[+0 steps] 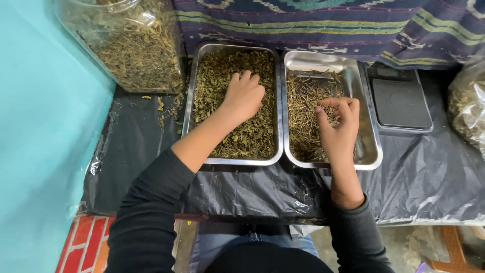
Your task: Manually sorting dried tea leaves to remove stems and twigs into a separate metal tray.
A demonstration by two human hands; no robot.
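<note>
Two steel trays sit side by side on black plastic sheeting. The left tray (pixel 188 106) is full of dried green leaves (pixel 252 136). My left hand (pixel 243 96) lies palm down in those leaves, fingers curled into them. The right tray (pixel 371 151) holds thin dry stems (pixel 303 116) piled on its left half. My right hand (pixel 338 124) hovers over that tray with fingers bent, thumb and fingertips pinched together near the stems; whether something is between them I cannot tell.
A large clear jar (pixel 131 45) of dried leaves stands at the back left. A dark digital scale (pixel 401 101) lies right of the trays, with a clear bag (pixel 467 106) of leaves at the far right. Striped cloth (pixel 323 25) hangs behind. A turquoise wall (pixel 45 136) bounds the left.
</note>
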